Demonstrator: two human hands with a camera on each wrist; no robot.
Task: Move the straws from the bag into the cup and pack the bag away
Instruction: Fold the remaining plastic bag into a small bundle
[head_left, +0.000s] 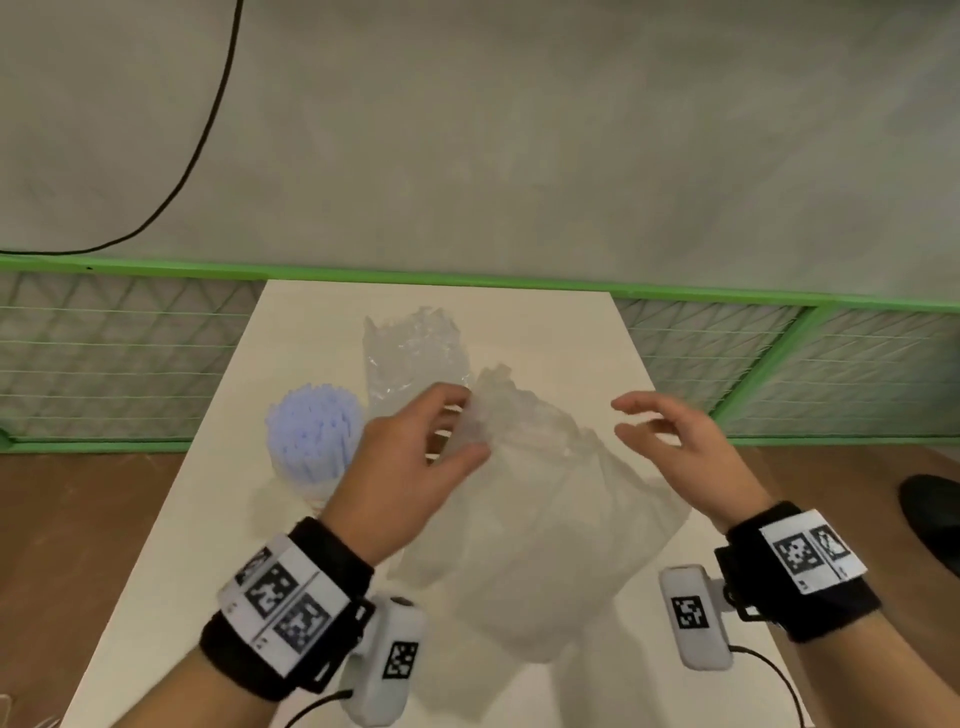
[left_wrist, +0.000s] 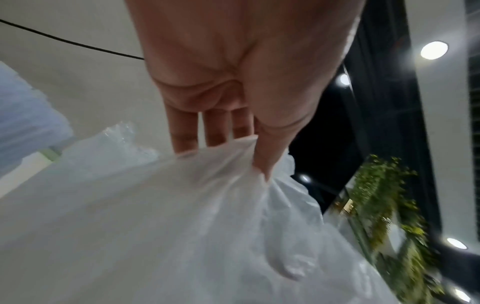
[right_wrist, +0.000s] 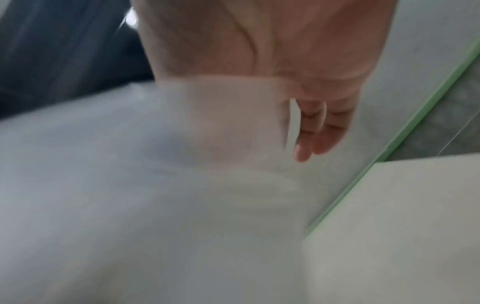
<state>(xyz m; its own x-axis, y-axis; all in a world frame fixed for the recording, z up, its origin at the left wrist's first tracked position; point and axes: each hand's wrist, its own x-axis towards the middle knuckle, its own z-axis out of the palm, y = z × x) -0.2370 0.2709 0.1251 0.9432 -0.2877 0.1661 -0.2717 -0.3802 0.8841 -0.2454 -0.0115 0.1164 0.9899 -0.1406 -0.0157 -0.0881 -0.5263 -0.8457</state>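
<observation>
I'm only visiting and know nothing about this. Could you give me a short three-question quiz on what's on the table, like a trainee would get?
1. True or false: the left hand pinches the white bag.
2. Where are the pale blue straws? A) in the cup B) loose on the table C) in the right hand
3. Fill in: the crumpled clear bag lies ____ the white bag, toward the table's far edge.

Key: 1 true; 2 A; 3 behind.
</observation>
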